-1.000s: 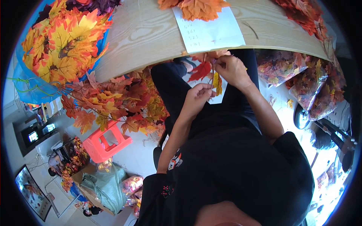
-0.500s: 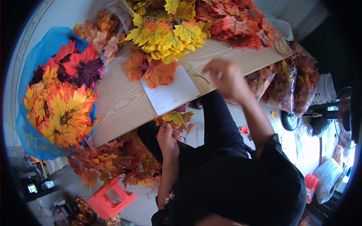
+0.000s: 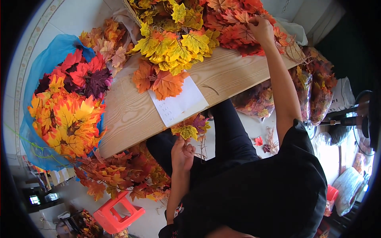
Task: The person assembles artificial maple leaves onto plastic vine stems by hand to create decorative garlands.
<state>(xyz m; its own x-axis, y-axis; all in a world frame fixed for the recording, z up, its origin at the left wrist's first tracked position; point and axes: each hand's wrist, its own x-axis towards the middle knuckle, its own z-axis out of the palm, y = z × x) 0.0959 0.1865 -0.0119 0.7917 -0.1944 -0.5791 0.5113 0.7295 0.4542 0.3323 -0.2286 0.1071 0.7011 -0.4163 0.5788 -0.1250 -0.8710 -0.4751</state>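
Observation:
My left hand (image 3: 183,155) is closed below the table's front edge, pinching a small bunch of artificial maple leaves (image 3: 188,130) in yellow-green, orange and purple. Thin brown stems hang beside it. At the back right, my right hand (image 3: 262,29) reaches into a pile of red-orange artificial maple leaves (image 3: 234,33), its fingertips pinched on a leaf there. Left of that pile lie yellow maple leaves (image 3: 170,49). An orange leaf cluster (image 3: 168,84) rests on a sheet of paper (image 3: 184,102) with handwriting.
The wooden table (image 3: 123,115) slants across the view. A blue bag (image 3: 33,115) with orange, red and purple leaves stands at its left end. More leaves (image 3: 123,170) hang below the front edge, near a red stool (image 3: 119,214). Bagged leaves (image 3: 258,99) and a fan (image 3: 359,119) are at right.
My right hand has moved from above the table's front edge, far and to the right, onto the red-orange leaves. The left hand has shifted slightly right with its bunch.

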